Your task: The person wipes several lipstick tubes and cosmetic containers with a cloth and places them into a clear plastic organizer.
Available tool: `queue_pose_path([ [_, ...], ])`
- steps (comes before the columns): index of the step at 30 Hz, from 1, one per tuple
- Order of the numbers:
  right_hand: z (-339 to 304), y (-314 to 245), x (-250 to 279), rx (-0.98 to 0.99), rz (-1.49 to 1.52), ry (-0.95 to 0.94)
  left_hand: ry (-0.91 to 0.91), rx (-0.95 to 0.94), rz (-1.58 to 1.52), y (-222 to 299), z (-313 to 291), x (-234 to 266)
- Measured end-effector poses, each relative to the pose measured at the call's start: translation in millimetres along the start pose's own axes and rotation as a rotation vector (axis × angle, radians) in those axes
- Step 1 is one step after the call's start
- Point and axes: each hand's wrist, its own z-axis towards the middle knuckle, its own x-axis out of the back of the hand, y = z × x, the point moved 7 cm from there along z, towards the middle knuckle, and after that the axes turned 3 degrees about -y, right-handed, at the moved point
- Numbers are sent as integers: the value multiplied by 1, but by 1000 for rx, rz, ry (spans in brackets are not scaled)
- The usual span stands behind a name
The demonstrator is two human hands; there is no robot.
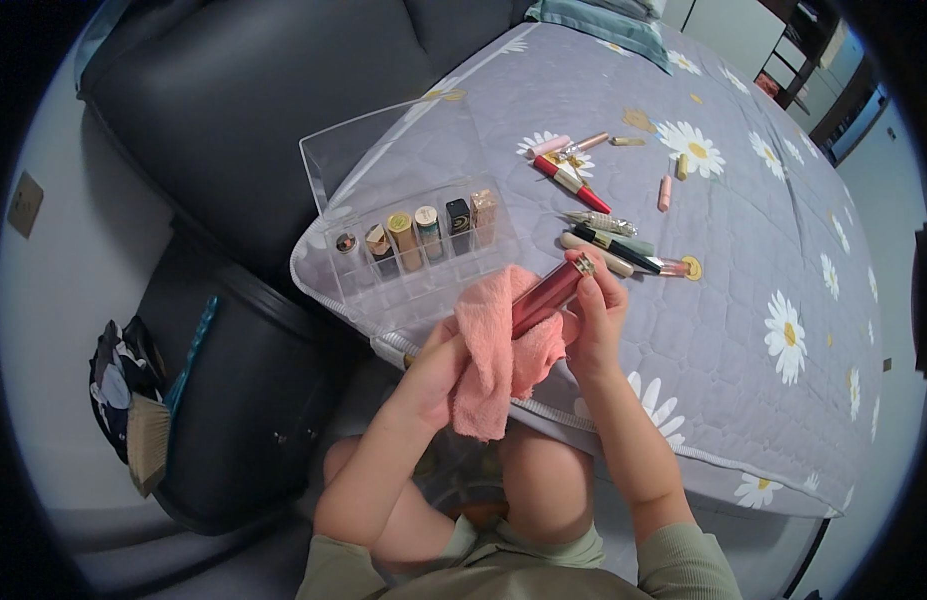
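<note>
A salmon-pink cloth (488, 365) is gripped by my left hand (436, 372), its fingers mostly hidden behind the folds. Inside the cloth's fold lies a shiny dark red cosmetic tube (546, 299) with a gold end, tilted up to the right. My right hand (600, 312) is closed on the tube near that gold end, thumb on top. Left of the cloth, a clear plastic organizer box (383, 292) stands on the bed with its lid raised. Several lipsticks and small cosmetics stand upright in its back compartments, among them a gold tube (404, 240).
Loose makeup lies on the daisy-print bedspread (728, 235): a red-and-gold tube (571, 184), a black tube (616, 248), a pink tube (665, 193) and several others. A black padded headboard (273, 90) rises at the left. A brush (148, 440) hangs below it.
</note>
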Motion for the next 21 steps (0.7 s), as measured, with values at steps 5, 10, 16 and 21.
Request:
queue_pose_path([
  [5, -3, -13, -10, 169, -155, -86, -244, 44, -17, -3, -3, 0],
  [10, -15, -28, -29, 436, -516, -242, -170, -59, 79, -4, -1, 14],
  [16, -43, -46, -66, 814, -757, -438, -154, -171, -37, 3, -10, 6],
  [21, -45, -53, -64, 879, -837, -336, 28, -272, 107, 3, -9, 30],
])
